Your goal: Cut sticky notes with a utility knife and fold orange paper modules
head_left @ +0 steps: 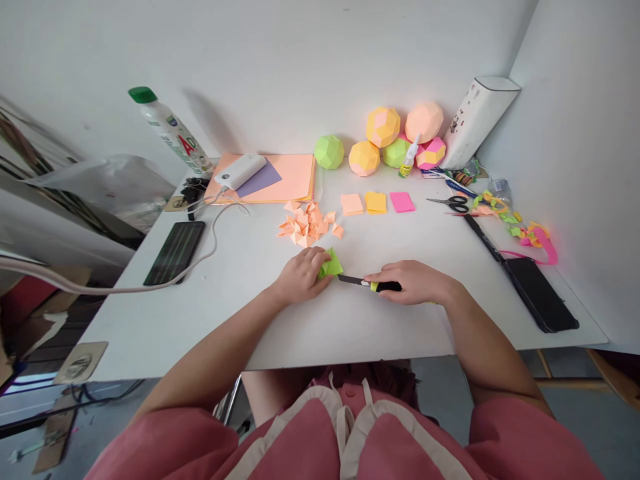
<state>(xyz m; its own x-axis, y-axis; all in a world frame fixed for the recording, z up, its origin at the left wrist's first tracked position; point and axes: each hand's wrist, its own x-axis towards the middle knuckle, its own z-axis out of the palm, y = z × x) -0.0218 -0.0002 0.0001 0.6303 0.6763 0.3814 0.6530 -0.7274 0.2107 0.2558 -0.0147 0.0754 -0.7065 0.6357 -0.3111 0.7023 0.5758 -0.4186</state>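
My left hand (303, 276) grips a folded piece of green paper (331, 263) low over the white table, its fingers curled over the paper's left side. In my right hand (413, 281) is a utility knife (386, 286) with a black and yellow handle. The knife's dark blade points left, and its tip is at the lower right edge of the green paper; whether it touches cannot be told. Just behind my left hand lies a pile of folded peach paper pieces (306, 223). Peach (352, 205), yellow (376, 203) and pink (402, 201) paper squares lie in a row farther back.
Several paper balls (364, 158) stand along the back wall beside a glue bottle (409, 159). Scissors (454, 202), paper scraps (525, 230) and a black case (540, 293) lie right. A phone (175, 252), a cable (214, 230) and a power bank (241, 172) on peach sheets (295, 175) are left.
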